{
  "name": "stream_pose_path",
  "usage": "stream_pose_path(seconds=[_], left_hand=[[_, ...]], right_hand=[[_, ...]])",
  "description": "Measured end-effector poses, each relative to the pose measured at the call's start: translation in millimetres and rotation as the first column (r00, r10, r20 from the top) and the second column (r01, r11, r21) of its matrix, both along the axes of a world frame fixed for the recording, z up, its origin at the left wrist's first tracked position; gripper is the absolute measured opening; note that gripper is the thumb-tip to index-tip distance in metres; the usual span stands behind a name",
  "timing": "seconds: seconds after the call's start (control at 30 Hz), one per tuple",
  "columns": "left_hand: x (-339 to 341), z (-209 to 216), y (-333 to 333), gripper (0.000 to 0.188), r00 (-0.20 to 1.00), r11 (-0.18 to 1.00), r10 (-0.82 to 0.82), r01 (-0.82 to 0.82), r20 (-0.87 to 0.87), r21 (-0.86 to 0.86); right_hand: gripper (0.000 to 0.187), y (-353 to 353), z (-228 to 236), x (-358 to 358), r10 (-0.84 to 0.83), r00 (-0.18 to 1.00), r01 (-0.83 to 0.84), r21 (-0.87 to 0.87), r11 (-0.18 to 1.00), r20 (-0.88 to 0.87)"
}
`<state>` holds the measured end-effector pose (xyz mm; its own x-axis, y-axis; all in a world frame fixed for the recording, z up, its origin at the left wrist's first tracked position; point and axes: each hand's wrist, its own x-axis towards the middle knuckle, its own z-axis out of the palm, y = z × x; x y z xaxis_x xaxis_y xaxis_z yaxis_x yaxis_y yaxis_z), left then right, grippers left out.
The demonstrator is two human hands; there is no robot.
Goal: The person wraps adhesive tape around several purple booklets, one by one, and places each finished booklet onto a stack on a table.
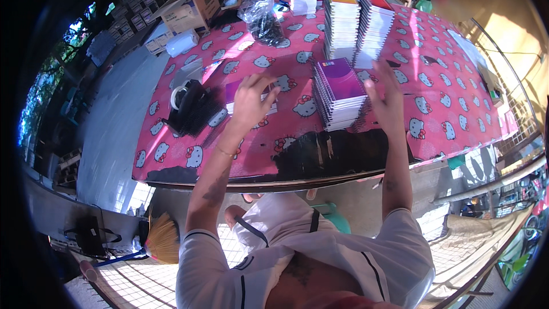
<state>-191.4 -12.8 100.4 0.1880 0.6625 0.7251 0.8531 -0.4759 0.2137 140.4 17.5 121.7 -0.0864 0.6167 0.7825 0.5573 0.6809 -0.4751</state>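
My left hand (253, 100) is raised over a small purple notebook pile (231, 92), partly covering it, with fingers bent a little and thumb apart. Nothing shows in that hand, and contact with the pile cannot be made out. To the right stands a stack of spiral notebooks with purple covers (342, 83). My right hand (389, 100) is at the right side of this stack, fingers spread and holding nothing. Left of my left hand sits a black tape dispenser (193, 103) with a pale roll in it.
Taller notebook stacks, one yellow-topped (342, 23) and one red-topped (376, 28), stand behind. A clear plastic bag (263, 22) and a cardboard box (191, 11) are farther back. The pink cat-print table cover (251, 160) is torn at the front edge. A broom (162, 239) is at lower left.
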Motion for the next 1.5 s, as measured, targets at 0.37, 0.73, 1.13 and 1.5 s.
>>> stream_pose_path(seconds=[0.37, 0.73, 1.13, 1.5], left_hand=[[-62.0, -59.2, -17.3, 0.038, 0.958, 0.996, 0.084, -0.073, -0.276, 0.048], [-67.5, -50.8, -2.1, 0.03, 0.98, 0.991, 0.125, -0.131, -0.155, -0.029], [-76.1, -32.8, 3.6, 0.021, 0.99, 0.956, 0.14, -0.136, -0.002, -0.26], [-68.9, -39.0, 5.4, 0.018, 0.964, 0.949, 0.254, -0.234, 0.073, -0.21]], right_hand=[[0.03, -69.3, -63.4, -127.9, 0.46, 0.849, -0.521, -0.26, 0.813, -0.261], [0.039, -24.9, -146.1, -239.3, 0.581, 0.797, -0.558, -0.17, 0.812, 0.163], [0.031, -15.4, -135.2, -218.4, 0.595, 0.781, -0.605, -0.462, 0.648, -0.189], [0.049, 24.5, -117.1, -222.3, 0.292, 0.947, -0.32, -0.344, 0.883, -0.131]])
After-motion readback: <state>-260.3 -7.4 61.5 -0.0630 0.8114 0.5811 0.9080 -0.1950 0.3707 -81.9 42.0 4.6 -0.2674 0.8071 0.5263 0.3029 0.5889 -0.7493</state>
